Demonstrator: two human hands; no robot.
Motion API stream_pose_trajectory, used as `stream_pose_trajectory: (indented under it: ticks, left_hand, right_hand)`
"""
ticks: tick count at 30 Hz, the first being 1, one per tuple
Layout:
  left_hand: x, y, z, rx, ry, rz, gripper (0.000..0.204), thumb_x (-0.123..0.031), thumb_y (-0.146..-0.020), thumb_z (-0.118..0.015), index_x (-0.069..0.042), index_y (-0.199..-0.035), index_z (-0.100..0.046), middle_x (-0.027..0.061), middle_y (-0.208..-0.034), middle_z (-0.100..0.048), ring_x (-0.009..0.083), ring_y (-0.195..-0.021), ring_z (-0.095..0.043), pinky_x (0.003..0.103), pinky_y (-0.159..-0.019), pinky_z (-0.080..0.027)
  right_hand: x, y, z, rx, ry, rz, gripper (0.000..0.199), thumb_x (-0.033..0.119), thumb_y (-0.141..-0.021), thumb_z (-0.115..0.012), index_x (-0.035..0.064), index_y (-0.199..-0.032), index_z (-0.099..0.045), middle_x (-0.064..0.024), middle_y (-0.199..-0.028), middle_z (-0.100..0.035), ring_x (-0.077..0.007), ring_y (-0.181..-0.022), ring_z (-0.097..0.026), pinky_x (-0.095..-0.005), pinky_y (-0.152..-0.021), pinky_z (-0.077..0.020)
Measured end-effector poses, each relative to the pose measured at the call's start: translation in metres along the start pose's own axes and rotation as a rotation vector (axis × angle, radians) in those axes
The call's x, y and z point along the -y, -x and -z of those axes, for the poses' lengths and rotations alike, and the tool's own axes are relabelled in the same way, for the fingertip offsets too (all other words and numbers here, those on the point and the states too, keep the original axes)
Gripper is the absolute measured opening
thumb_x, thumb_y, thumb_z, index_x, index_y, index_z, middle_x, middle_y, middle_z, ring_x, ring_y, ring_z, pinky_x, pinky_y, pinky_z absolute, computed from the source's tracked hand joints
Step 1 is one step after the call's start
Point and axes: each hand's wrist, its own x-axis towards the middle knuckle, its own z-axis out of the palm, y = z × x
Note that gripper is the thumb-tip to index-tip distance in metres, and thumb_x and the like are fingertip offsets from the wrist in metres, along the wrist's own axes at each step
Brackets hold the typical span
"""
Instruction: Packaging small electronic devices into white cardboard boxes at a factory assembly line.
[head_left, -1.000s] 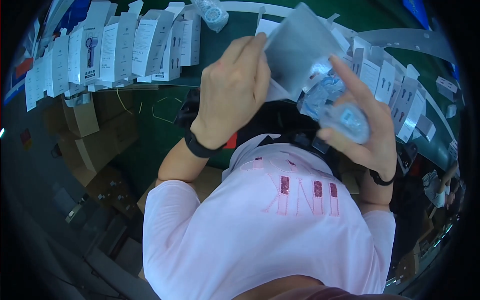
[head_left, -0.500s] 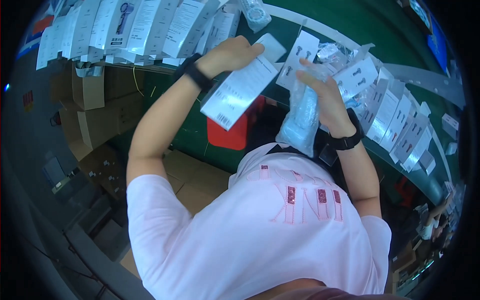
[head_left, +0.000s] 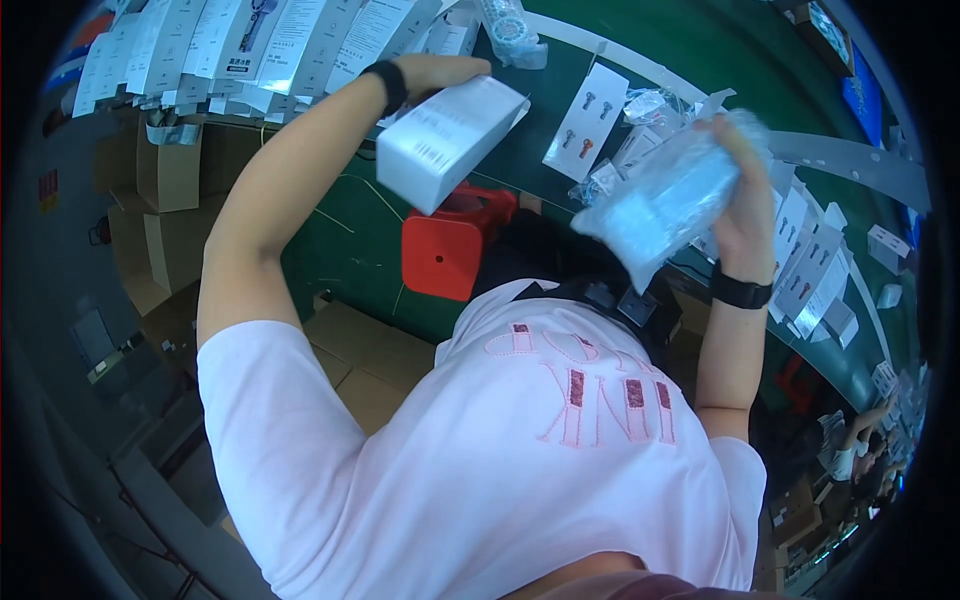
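My left hand (head_left: 440,72) grips a white carton (head_left: 440,145) near the table's front edge, its fingers partly hidden behind the box. The carton is tilted, one end toward me. In my right hand (head_left: 745,200) is a light-blue item in a clear bubble-wrap bag (head_left: 665,200), raised over the table's right part; the wrap blurs its exact shape. Between my hands, a white box with small fan pictures (head_left: 586,122) lies flat on the green table (head_left: 555,85).
Upright white cartons (head_left: 300,50) line the far left. More cartons (head_left: 810,265) and bagged pieces lie along the right, near a curved pale rail (head_left: 845,160). A wrapped item (head_left: 512,35) lies at the back. Below are a red stool (head_left: 440,250) and cardboard boxes (head_left: 175,235). A person (head_left: 850,440) is far right.
My left hand has moved left with the carton, whose end now faces me more. My right hand has moved right and lifted the bagged item, turning it sideways.
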Motion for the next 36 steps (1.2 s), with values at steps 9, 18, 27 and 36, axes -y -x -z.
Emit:
stream_pose_trajectory:
  ticks: [9,18,27,36]
  left_hand:
    - [-0.027,0.126,-0.15,-0.389,0.173,-0.846,0.039,-0.027,-0.095,-0.039,0.008,-0.087,-0.055,0.0287,-0.071,-0.054,0.0471,-0.067,-0.048,0.043,-0.062,-0.042]
    - [0.003,0.127,-0.188,-0.687,0.442,-1.043,0.039,-0.024,-0.095,-0.039,0.009,-0.093,-0.059,0.0257,-0.07,-0.056,0.0333,-0.064,-0.058,0.04,-0.061,-0.042]
    - [0.036,0.127,-0.198,-0.555,0.647,-1.009,0.047,-0.03,-0.1,-0.037,0.009,-0.119,-0.055,0.0238,-0.103,-0.063,0.0324,-0.097,-0.061,0.035,-0.086,-0.044]
    - [0.126,0.117,-0.16,-0.814,1.076,-0.678,0.049,-0.025,-0.102,-0.028,0.007,-0.134,-0.046,0.0141,-0.117,-0.061,0.0197,-0.104,-0.057,0.031,-0.09,-0.042]
  right_hand:
    - [0.082,0.018,-0.097,0.104,-0.169,0.763,0.033,0.025,-0.096,-0.049,0.0025,-0.119,-0.057,-0.0154,-0.12,-0.058,-0.0287,-0.118,-0.052,-0.0459,-0.105,-0.0375]
    - [0.052,0.017,-0.115,0.78,0.645,0.281,0.027,0.032,-0.096,-0.049,0.007,-0.103,-0.057,-0.0067,-0.098,-0.054,-0.0173,-0.093,-0.055,-0.0344,-0.089,-0.0452]
    - [0.017,0.045,-0.149,0.963,1.628,0.172,0.034,0.007,-0.081,-0.065,-0.0007,-0.115,-0.062,-0.0183,-0.11,-0.063,-0.0302,-0.086,-0.064,-0.0377,-0.08,-0.0483]
    - [-0.085,-0.149,-0.15,0.071,1.449,0.204,0.05,0.033,-0.076,-0.077,-0.0112,-0.095,-0.062,-0.0138,-0.073,-0.066,-0.0188,-0.056,-0.066,-0.0296,-0.051,-0.055]
